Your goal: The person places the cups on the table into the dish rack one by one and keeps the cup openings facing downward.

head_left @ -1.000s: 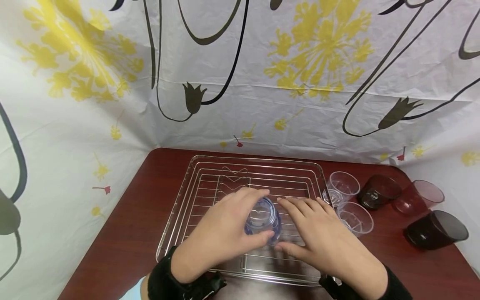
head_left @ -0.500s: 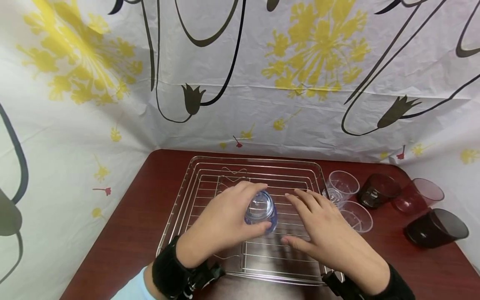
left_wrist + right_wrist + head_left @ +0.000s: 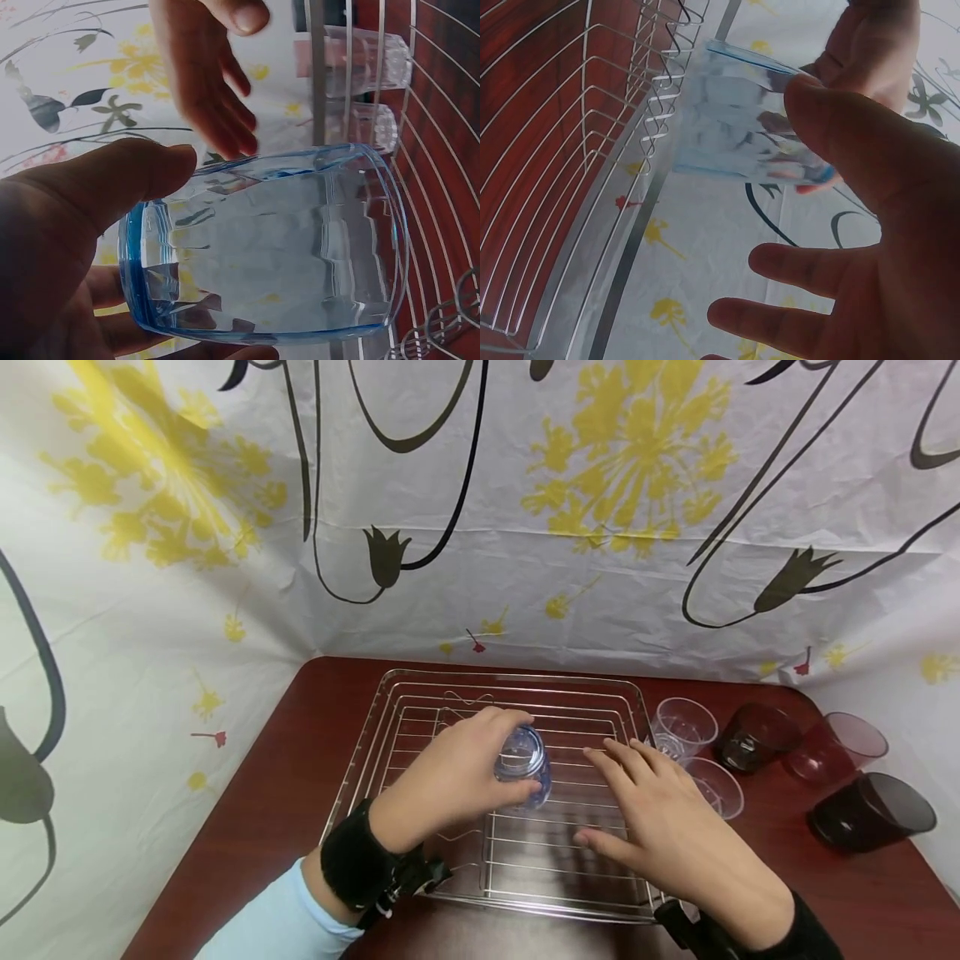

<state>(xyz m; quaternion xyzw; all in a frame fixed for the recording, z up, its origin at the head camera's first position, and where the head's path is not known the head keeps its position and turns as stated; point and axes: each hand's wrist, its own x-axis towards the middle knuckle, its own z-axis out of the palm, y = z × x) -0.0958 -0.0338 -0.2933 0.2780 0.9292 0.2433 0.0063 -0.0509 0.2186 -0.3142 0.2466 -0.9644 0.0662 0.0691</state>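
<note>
My left hand [image 3: 461,777] grips a pale blue drinking glass [image 3: 528,768] near its thick base, thumb on one side and fingers on the other. The glass is upside down, its mouth facing the wire dish rack [image 3: 517,677] beneath. In the left wrist view, the faceted wall of the glass [image 3: 262,255] fills the middle, its mouth toward the wires. My right hand [image 3: 660,810] hovers over the right part of the rack with fingers spread and holds nothing. A gap separates it from the glass in the head view.
Right of the rack stand two clear glasses, one behind [image 3: 682,727] and one in front [image 3: 716,789]. Beyond them are a dark brown glass [image 3: 757,739], a reddish glass [image 3: 836,747] and a blackish glass [image 3: 870,814]. A patterned sheet [image 3: 450,610] hangs behind the red-brown table [image 3: 247,810].
The left hand has carried the glass slightly away from the body over the rack. The right hand has drawn off to the right, away from the glass, widening the gap.
</note>
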